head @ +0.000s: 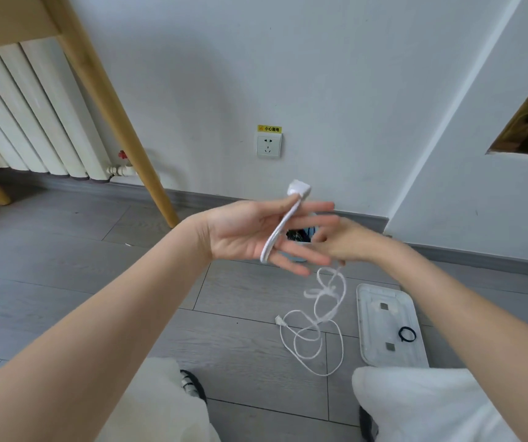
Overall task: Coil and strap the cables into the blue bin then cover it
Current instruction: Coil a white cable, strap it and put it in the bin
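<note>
A grey plank floor (96,282) meets a white wall (320,74), with a radiator (26,116) and a wooden leg (112,122) at the left. The clear lid (390,327) lies flat on the floor carrying a black strap (406,334). The left hand (256,234) has its fingers spread straight, the white cable (280,231) looped across them; its slack lies tangled beside the lid. The right hand (348,240) is blurred, its grip unclear. The blue bin (301,235) shows only behind the fingers. A socket (269,146) sits above
</note>
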Demonstrator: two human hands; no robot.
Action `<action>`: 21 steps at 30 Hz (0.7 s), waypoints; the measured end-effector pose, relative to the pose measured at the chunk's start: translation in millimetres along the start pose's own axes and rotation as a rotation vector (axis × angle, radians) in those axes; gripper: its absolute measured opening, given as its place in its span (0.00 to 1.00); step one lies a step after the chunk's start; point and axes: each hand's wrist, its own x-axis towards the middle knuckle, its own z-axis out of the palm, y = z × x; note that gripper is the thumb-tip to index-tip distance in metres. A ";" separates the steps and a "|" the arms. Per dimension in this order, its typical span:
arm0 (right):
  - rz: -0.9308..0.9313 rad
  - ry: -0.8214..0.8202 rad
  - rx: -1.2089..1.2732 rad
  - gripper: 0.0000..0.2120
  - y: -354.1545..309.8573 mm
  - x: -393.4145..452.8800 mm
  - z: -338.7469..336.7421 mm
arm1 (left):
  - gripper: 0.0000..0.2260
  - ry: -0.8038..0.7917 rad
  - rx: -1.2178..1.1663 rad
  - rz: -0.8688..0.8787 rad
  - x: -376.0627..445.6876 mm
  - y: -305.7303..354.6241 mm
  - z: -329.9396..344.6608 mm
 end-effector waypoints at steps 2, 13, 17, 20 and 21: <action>0.003 0.161 0.126 0.18 9.6 0.2 -9.5 | 0.21 -0.029 0.111 -0.129 -0.3 -10.2 -1.0; -0.323 -0.061 0.782 0.12 -23.0 -20.7 -17.5 | 0.17 1.022 -0.203 0.331 12.1 5.0 -7.8; -0.310 -0.288 0.701 0.16 -23.9 -20.4 -10.2 | 0.20 0.935 -0.373 0.557 14.8 19.5 -8.0; -0.177 -0.370 0.474 0.16 -23.3 -19.2 0.1 | 0.20 0.693 -0.421 0.608 20.0 25.7 2.6; -0.103 -0.321 0.372 0.22 -21.4 -17.2 4.8 | 0.20 0.585 -0.397 0.581 19.6 26.7 7.1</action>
